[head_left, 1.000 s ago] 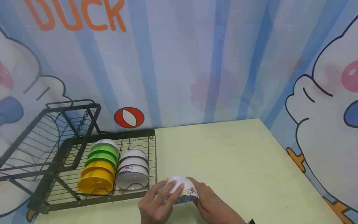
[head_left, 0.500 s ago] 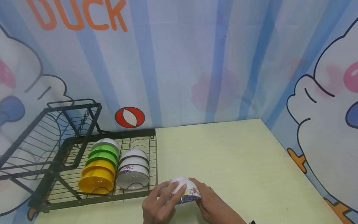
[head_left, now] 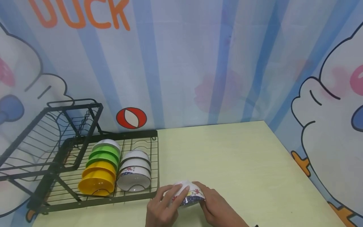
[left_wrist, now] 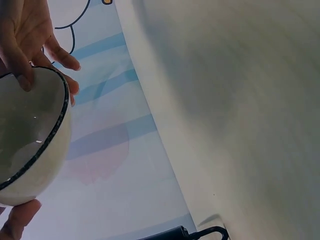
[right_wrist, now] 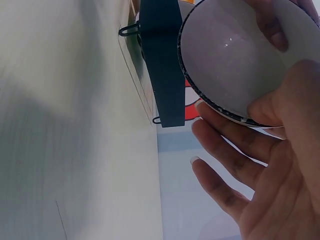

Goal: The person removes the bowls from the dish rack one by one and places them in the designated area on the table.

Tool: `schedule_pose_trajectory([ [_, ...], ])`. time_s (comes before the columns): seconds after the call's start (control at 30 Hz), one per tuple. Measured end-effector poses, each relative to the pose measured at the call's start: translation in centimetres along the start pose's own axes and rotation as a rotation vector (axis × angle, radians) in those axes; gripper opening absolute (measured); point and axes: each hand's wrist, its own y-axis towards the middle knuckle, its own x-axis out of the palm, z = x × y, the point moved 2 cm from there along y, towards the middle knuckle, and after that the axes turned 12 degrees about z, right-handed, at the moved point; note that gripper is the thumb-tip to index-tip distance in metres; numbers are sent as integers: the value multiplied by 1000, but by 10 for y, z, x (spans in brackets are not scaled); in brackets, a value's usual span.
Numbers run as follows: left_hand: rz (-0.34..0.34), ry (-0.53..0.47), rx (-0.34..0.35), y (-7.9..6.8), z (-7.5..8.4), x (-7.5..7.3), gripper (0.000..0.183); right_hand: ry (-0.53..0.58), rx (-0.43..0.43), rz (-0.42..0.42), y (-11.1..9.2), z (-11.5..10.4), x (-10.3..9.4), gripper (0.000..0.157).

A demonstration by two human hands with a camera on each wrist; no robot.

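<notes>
Both hands hold a white bowl (head_left: 196, 192) with a floral band and a dark blue rim, at the front of the table beside the rack. It is tilted, its outer base up in the head view. My left hand (head_left: 163, 206) spreads its fingers over the bowl's outside, its thumb hooked inside in the right wrist view. My right hand (head_left: 219, 205) grips the opposite rim. In the right wrist view its thumb (right_wrist: 267, 107) presses inside the smooth white interior (right_wrist: 230, 55), with fingers outside below the rim.
A black wire dish rack (head_left: 136, 196) stands at the left, with a raised tier (head_left: 72, 108) on its left side. In it are a row of yellow bowls (head_left: 96, 183), green bowls (head_left: 105, 157) and a white one, beside a row of white bowls (head_left: 134, 179). A printed curtain (head_left: 184, 63) hangs behind the table (head_left: 227, 157).
Both hands and the bowl have shifted slightly right and toward the table's front. The grip stays the same, and the bowls in the rack have not moved.
</notes>
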Motion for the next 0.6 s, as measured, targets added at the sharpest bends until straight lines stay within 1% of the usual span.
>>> schedule_pose_trajectory([
  [0.17, -43, -21, -30, 1, 1, -1, 41, -6, -21, 28, 0, 1, 0, 48],
  [0.4, -63, -42, -44, -1, 0, 2, 39, -28, 21, 6, 0, 1, -1, 51],
  [0.57, -81, -45, -51, -8, -2, 4, 41, -52, 8, 16, 0, 2, 1, 51],
  [0.6, -93, -45, -56, -10, -2, 5, 42, -60, 5, 21, 0, 2, 2, 50],
])
